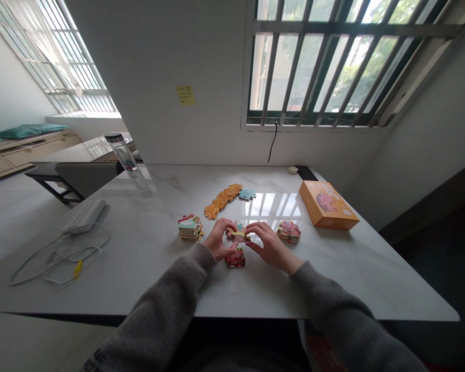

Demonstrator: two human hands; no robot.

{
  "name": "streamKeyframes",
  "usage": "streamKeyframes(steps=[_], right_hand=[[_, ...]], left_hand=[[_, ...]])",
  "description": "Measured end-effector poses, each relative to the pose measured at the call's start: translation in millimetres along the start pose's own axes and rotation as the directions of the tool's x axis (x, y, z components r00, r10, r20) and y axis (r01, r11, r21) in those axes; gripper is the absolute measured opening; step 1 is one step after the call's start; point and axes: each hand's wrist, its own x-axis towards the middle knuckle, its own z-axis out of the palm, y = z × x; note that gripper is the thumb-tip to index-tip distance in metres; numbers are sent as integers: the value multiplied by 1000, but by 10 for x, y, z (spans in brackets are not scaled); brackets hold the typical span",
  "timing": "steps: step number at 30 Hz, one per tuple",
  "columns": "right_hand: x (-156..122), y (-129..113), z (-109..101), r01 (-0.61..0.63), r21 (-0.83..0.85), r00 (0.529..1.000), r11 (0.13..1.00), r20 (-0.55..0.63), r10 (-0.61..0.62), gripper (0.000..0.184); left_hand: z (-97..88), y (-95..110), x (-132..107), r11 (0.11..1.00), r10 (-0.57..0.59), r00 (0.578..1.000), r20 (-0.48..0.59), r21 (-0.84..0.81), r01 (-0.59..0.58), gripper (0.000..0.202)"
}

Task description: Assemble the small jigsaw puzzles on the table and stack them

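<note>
Between my two hands, low over the table, is a yellowish puzzle piece (239, 235). My left hand (219, 240) has its thumb and fingers closed on the left end. At the right end, the thumb and fingers of my right hand (268, 244) pinch it too. Just below my left hand lie red and pink puzzle pieces (236, 258). A stack of puzzle pieces (190, 228) stands to the left of my left hand. Another pile of pink puzzle pieces (289, 232) sits right of my right hand. Part of what lies behind the held piece is hidden by my fingers.
Orange puzzle pieces (222, 200) form a curved row farther back, with light blue pieces (247, 194) at its end. An orange box (327, 205) lies at the right. To the left are a glass bottle (123, 154), a white device (86, 216) and its looped cable (67, 281).
</note>
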Motion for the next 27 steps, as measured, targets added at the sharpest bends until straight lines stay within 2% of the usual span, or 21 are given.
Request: streamKeyframes(steps=[4,6,10,19,23,27], right_hand=[[-40,-48,18,-104,155,994,982,49,97,20],[-66,-106,34,-87,178,993,980,96,71,19],[-105,-195,77,-30,147,988,989,157,6,17],[-136,-175,131,2,25,972,1000,235,-8,17],[-142,-164,134,-12,50,978,999,208,1,19],[-132,-161,116,-48,113,987,992,156,30,20]], left_hand=[[-56,-23,4,992,-87,995,43,-93,91,35],[-77,-44,8,987,-128,992,22,-93,130,33],[-70,-94,10,980,-195,980,-45,13,196,24],[-7,-266,37,971,-138,990,-32,192,142,18],[15,-324,31,963,-131,990,51,243,115,26],[33,-358,16,955,-138,986,97,277,107,19]])
